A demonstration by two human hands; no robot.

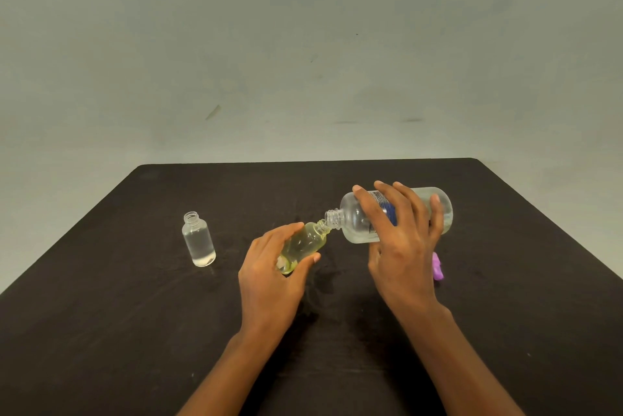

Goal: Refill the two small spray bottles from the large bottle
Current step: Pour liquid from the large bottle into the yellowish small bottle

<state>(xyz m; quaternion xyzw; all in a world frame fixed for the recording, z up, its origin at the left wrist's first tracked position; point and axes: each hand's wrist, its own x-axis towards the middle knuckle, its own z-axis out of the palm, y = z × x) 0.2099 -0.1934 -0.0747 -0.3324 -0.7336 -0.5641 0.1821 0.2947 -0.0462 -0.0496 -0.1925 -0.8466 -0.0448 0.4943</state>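
Observation:
My right hand grips the large clear bottle, tipped on its side above the table with its open neck pointing left. Its mouth meets the open neck of a small yellowish bottle, which my left hand holds tilted up to the right. A second small clear bottle stands upright and uncapped at the left, apart from both hands, with clear liquid in it. A purple spray cap lies on the table, partly hidden behind my right hand.
Everything sits on a dark table whose far edge meets a plain grey-green wall. Darker wet-looking patches mark the table surface around the hands.

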